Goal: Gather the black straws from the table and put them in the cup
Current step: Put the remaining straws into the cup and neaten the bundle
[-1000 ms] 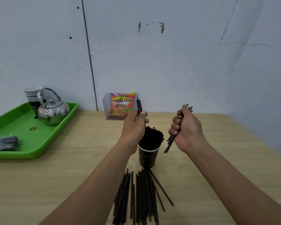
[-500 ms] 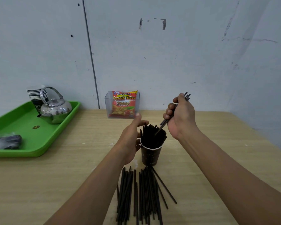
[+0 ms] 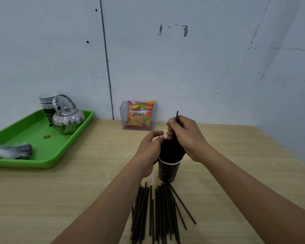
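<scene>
A dark paper cup (image 3: pixel 168 171) stands upright at the middle of the wooden table, packed with black straws (image 3: pixel 171 152). My right hand (image 3: pixel 185 136) is over the cup, closed on a straw (image 3: pixel 177 115) whose tip sticks up above my fingers. My left hand (image 3: pixel 151 147) curls against the left side of the bundle in the cup, thumb and fingers apart. A loose pile of several black straws (image 3: pixel 157 212) lies flat on the table just in front of the cup, between my forearms.
A green tray (image 3: pixel 33 138) at the left holds a steel kettle (image 3: pixel 68 118), a stack of paper cups (image 3: pixel 48 103) and a wrapped dark bundle (image 3: pixel 11 151). A clear box with a French Fries snack bag (image 3: pixel 139 115) stands against the wall behind the cup.
My right hand has moved down and left over the cup with its straws. My left hand let go of its straw and now rests against the bundle in the cup.
</scene>
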